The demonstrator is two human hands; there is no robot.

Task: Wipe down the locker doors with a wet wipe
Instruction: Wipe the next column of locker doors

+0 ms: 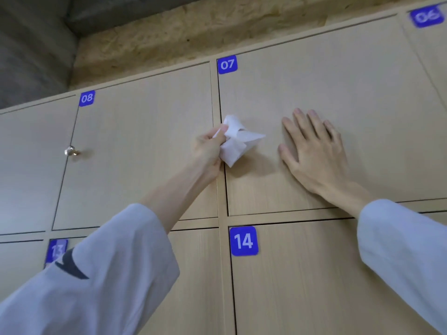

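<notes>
wet wipe (235, 141) bunched in left hand (209, 151), seemingly touching door 07 (338, 93)

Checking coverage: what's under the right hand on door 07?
The right hand lies flat, fingers spread, on door 07. Bare wood shows around it; the patch beneath is covered. The wet wipe is in the left hand.

One head cam only, worn by person, tilted up at locker wall, close in. Door 07 (338, 105) fills frame above right hand fingers (312, 126); door 14 (302, 274) below them; ceiling edge at top left.
</notes>
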